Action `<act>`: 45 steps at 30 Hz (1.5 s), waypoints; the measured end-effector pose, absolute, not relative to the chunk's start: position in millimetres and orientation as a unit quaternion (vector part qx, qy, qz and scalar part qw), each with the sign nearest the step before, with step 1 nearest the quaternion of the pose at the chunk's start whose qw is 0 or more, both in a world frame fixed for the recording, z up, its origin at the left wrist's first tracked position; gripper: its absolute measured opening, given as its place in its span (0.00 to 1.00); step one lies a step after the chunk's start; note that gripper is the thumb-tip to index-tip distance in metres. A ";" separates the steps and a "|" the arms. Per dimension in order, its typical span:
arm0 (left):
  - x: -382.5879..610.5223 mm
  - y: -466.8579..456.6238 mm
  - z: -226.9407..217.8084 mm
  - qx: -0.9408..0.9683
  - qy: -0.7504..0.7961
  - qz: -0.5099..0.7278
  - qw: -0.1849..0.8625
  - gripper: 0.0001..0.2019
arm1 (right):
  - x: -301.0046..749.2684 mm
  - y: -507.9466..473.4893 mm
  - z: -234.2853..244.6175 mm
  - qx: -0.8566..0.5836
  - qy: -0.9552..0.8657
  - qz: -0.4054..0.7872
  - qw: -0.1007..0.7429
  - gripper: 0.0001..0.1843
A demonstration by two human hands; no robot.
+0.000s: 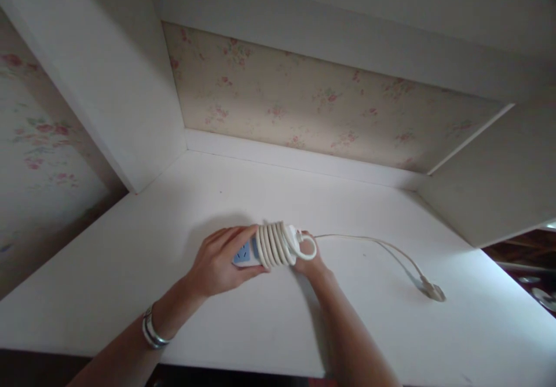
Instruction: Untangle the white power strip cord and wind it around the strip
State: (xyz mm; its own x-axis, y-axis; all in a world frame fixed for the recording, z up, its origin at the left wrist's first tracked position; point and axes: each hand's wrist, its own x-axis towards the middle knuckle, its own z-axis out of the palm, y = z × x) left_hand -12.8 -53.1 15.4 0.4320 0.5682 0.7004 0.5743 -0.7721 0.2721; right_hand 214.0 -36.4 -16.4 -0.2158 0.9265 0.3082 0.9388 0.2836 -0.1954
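Note:
My left hand [221, 259], with bangles at its wrist, grips one end of a white power strip [242, 252] with blue socket faces. A white cord [274, 245] is wound in several turns around the strip's other end. My right hand [310, 259] is behind that end, by a small loop of cord; its fingers are mostly hidden, and they appear closed on the cord or the strip. From there a loose length of cord runs right to a plug [432, 289] lying on the white surface.
The white desktop [243, 329] has a low back ledge [304, 155]. White panels stand at the left [130, 97] and right [490, 184], with floral wallpaper [278, 97] behind and a white shelf [347, 28] overhead. Dark items show past the right edge.

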 end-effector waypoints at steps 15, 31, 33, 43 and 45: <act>-15.8 -36.2 11.4 -0.781 -0.506 -0.361 -0.052 0.30 | 190.8 -59.8 2.4 -0.487 -0.843 -0.032 0.225 0.08; -6.7 -48.3 -0.8 -0.875 -0.430 -0.222 0.037 0.29 | 210.5 -58.7 19.0 -0.378 -0.877 -0.125 0.269 0.23; -4.4 -53.0 -0.2 -0.892 -0.406 -0.198 0.018 0.29 | 213.7 -57.1 21.6 -0.389 -0.873 -0.103 0.275 0.27; 4.7 -70.6 8.3 -0.944 -0.284 -0.144 -0.080 0.23 | 230.6 -61.4 36.3 -0.407 -0.817 0.295 0.283 0.26; 10.2 -76.6 8.7 -0.952 -0.254 -0.137 -0.102 0.18 | 228.7 -60.0 32.7 -0.407 -0.800 0.327 0.295 0.28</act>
State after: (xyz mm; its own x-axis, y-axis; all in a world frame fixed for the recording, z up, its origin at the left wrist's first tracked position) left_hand 10.2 -76.6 8.7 0.8332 0.5117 0.2096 0.4557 -0.8501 0.2640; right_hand 228.7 -60.0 32.7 -0.4951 0.8442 0.2053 0.4582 0.4545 -0.7639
